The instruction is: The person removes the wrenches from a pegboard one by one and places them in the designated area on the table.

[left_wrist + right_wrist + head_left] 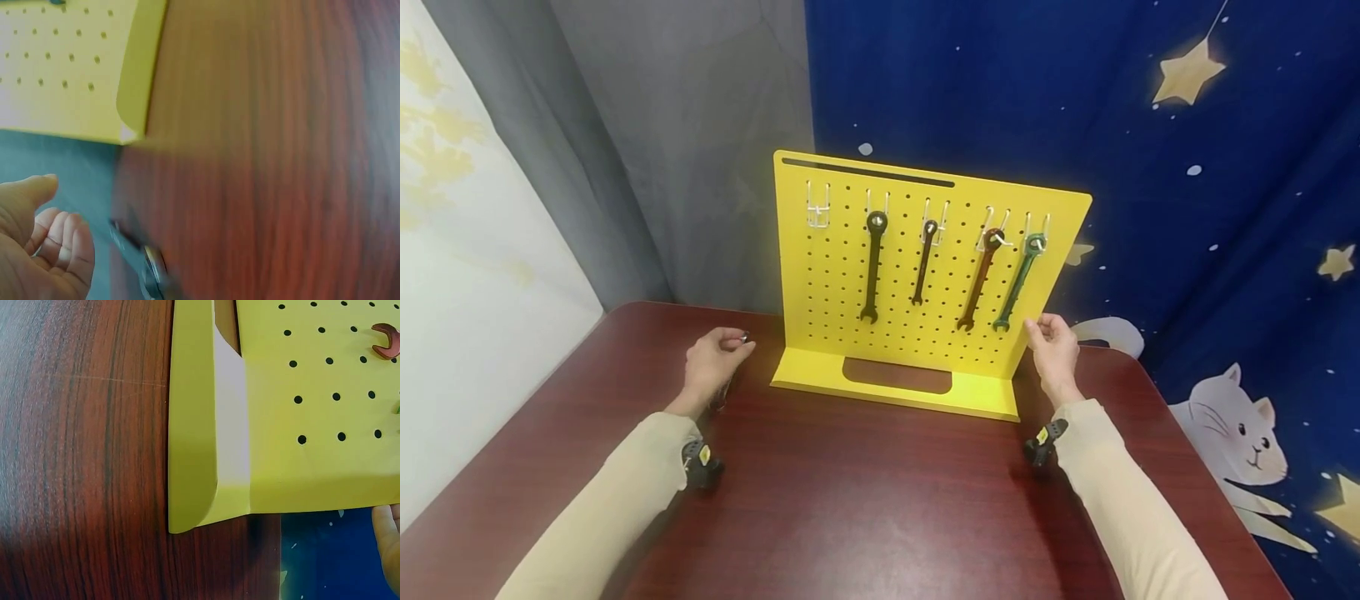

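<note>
My left hand (718,362) is left of the yellow pegboard (910,321), thumb and fingertips pinching a dark, shiny wrench (142,262). Most of that wrench is hidden behind the hand; the part in the left wrist view is blurred. With its thumb on the front, my right hand (1054,354) grips the board's right edge, other fingers partly hidden behind. From white hooks hang a black wrench (873,271), a smaller dark wrench (924,265), a red-brown wrench (980,287) and a green wrench (1017,289). The leftmost hook (817,217) carries nothing.
The pegboard stands on a dark red wooden table (865,508), its base flange (895,400) toward me. Behind the table hang a grey curtain (700,150) and a blue curtain (1037,100) with stars. A white wall or panel (475,292) rises at left.
</note>
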A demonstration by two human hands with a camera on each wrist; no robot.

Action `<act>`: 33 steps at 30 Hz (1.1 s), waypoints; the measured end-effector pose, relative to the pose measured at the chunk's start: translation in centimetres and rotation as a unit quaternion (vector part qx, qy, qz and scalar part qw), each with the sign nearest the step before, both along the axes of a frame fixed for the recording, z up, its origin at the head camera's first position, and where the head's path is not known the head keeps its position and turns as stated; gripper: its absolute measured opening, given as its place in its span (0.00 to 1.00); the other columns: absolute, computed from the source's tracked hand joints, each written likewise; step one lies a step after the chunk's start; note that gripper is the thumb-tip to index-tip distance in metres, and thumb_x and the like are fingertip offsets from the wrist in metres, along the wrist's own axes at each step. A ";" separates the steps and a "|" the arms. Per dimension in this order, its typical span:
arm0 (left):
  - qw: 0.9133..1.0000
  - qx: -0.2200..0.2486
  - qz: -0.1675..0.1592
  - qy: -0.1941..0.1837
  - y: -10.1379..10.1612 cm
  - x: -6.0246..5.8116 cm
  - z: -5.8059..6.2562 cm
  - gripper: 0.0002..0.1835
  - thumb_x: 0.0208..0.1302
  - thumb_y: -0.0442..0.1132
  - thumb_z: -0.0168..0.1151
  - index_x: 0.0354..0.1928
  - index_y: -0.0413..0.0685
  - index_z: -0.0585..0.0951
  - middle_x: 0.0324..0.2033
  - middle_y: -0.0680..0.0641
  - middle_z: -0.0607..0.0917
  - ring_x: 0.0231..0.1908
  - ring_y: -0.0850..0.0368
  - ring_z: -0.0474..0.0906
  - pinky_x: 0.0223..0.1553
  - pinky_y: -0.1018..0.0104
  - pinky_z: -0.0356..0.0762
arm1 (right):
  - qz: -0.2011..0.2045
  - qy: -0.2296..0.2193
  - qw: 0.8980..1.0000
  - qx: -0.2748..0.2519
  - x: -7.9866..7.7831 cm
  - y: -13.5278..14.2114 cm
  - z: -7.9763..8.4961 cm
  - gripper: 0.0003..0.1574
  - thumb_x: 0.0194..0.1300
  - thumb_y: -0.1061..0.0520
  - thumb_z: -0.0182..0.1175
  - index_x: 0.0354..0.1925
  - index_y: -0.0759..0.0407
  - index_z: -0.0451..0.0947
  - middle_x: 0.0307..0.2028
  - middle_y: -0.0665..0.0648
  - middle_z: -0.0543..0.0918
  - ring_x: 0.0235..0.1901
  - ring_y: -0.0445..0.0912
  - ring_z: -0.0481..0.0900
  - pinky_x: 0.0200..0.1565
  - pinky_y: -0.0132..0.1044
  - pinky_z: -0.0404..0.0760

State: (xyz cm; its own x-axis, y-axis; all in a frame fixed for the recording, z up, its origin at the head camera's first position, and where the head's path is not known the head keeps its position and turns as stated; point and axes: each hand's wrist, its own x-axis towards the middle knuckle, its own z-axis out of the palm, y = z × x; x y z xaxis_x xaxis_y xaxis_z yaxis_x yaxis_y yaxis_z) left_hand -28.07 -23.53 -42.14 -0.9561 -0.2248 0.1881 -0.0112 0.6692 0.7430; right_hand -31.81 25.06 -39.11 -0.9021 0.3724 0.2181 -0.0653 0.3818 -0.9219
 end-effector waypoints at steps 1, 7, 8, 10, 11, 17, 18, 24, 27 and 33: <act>1.000 0.009 -0.003 0.006 0.4 -0.1 0.1 0.21 0.62 0.46 0.61 0.52 0.38 0.77 0.43 0.36 0.84 0.43 0.43 0.80 0.44 0.53 0.75 | 0.000 -0.001 1.000 -0.001 0.0 0.0 0.0 0.21 0.68 0.50 0.54 0.51 0.63 0.72 0.45 0.61 0.78 0.43 0.44 0.76 0.54 0.40 0.78; 0.997 0.061 -0.035 0.023 3.4 -0.8 1.0 0.21 0.62 0.44 0.62 0.53 0.40 0.77 0.45 0.38 0.83 0.44 0.45 0.81 0.44 0.58 0.78 | -0.004 -0.002 1.000 0.004 0.0 0.1 0.0 0.21 0.68 0.50 0.54 0.51 0.64 0.72 0.45 0.60 0.78 0.41 0.41 0.76 0.52 0.37 0.79; 0.997 0.067 -0.041 0.023 3.9 -0.8 1.2 0.21 0.62 0.44 0.62 0.53 0.40 0.77 0.45 0.39 0.83 0.45 0.45 0.81 0.43 0.60 0.78 | -0.005 -0.004 1.000 0.004 0.0 0.1 0.1 0.21 0.68 0.50 0.54 0.52 0.64 0.72 0.45 0.60 0.78 0.41 0.41 0.76 0.52 0.36 0.79; 0.995 0.083 -0.052 0.023 4.8 -0.8 1.6 0.21 0.62 0.44 0.62 0.54 0.41 0.76 0.45 0.40 0.83 0.45 0.47 0.81 0.41 0.63 0.78 | -0.005 -0.006 1.000 0.004 0.0 0.1 0.1 0.21 0.68 0.50 0.54 0.52 0.64 0.72 0.44 0.59 0.78 0.41 0.41 0.76 0.51 0.35 0.79; 0.994 0.092 -0.057 0.024 5.2 -0.8 1.8 0.21 0.62 0.43 0.62 0.54 0.42 0.76 0.46 0.41 0.83 0.45 0.47 0.81 0.40 0.64 0.78 | -0.006 -0.006 1.000 0.005 0.1 0.0 0.1 0.21 0.68 0.50 0.54 0.52 0.63 0.72 0.45 0.59 0.78 0.41 0.41 0.76 0.51 0.35 0.79; 0.987 0.126 -0.088 0.055 7.7 -0.8 2.5 0.20 0.62 0.41 0.63 0.55 0.41 0.76 0.48 0.40 0.83 0.47 0.45 0.81 0.45 0.55 0.78 | -0.004 -0.004 1.000 0.005 0.0 0.0 0.0 0.21 0.68 0.50 0.54 0.51 0.63 0.72 0.45 0.60 0.79 0.43 0.43 0.76 0.51 0.35 0.78; 0.986 0.128 -0.089 0.061 8.0 -0.8 2.6 0.21 0.62 0.41 0.63 0.55 0.41 0.76 0.48 0.40 0.83 0.47 0.45 0.82 0.45 0.53 0.78 | -0.003 -0.005 1.000 0.004 0.0 0.0 0.0 0.21 0.68 0.49 0.54 0.51 0.63 0.72 0.46 0.60 0.79 0.43 0.43 0.77 0.51 0.35 0.78; 0.981 0.152 -0.089 0.078 10.0 -1.3 3.1 0.21 0.61 0.42 0.64 0.54 0.42 0.77 0.48 0.42 0.83 0.46 0.47 0.82 0.47 0.53 0.78 | -0.001 -0.008 1.000 0.003 -0.1 0.1 -0.1 0.22 0.68 0.49 0.54 0.52 0.63 0.72 0.46 0.61 0.79 0.45 0.46 0.77 0.52 0.37 0.78; 0.977 0.173 -0.093 0.082 10.9 -1.6 3.4 0.20 0.60 0.42 0.65 0.53 0.43 0.77 0.48 0.42 0.83 0.47 0.47 0.81 0.49 0.54 0.78 | -0.004 -0.007 1.000 0.008 -0.1 0.1 -0.1 0.22 0.68 0.49 0.54 0.52 0.63 0.72 0.46 0.60 0.79 0.44 0.45 0.77 0.51 0.36 0.78; 0.968 0.210 -0.112 0.081 12.5 -2.4 4.0 0.20 0.61 0.41 0.64 0.54 0.42 0.76 0.49 0.42 0.82 0.47 0.47 0.80 0.49 0.55 0.78 | 0.000 -0.007 1.000 0.007 0.0 0.0 0.0 0.22 0.68 0.49 0.54 0.51 0.63 0.72 0.45 0.61 0.79 0.44 0.46 0.78 0.53 0.39 0.78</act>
State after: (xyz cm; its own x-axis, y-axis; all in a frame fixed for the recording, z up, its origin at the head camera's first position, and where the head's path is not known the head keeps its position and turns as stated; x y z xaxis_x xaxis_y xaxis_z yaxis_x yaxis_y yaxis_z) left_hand -30.44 -11.05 -38.10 -0.9554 -0.1051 0.2759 0.2378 0.2801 0.9301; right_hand -31.79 25.08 -39.10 -0.9051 0.3693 0.2107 -0.0524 0.3949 -0.9172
